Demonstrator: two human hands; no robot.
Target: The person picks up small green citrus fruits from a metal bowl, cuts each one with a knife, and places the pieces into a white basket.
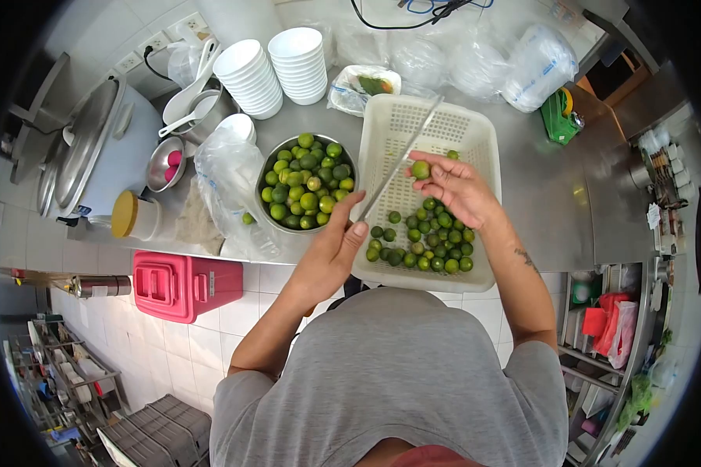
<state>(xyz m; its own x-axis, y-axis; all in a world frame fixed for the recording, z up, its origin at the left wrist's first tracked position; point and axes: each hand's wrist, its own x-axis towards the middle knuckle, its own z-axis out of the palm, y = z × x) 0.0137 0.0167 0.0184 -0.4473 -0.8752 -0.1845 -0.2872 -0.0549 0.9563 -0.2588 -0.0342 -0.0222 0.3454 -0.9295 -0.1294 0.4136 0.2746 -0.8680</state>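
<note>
My left hand (336,253) is closed on a knife (405,156), its long thin blade seen nearly edge-on and slanting up to the right over the white basket (487,187). The handle is hidden in that hand. Between thumb and fingers of my right hand (459,187), a small green lime (420,170) is held beside the blade, apart from it as far as I can see. Several limes (436,237) lie in the near part of the basket. To its left stands a metal bowl (261,198) heaped with limes, close to my left hand.
Stacked white bowls (296,66) stand at the back, near a clear plastic bag (230,179). A large lidded pot (93,148) and a yellow-lidded jar (132,215) are on the left. A red bin (187,284) sits on the floor. One loose lime (248,219) rests near the counter edge.
</note>
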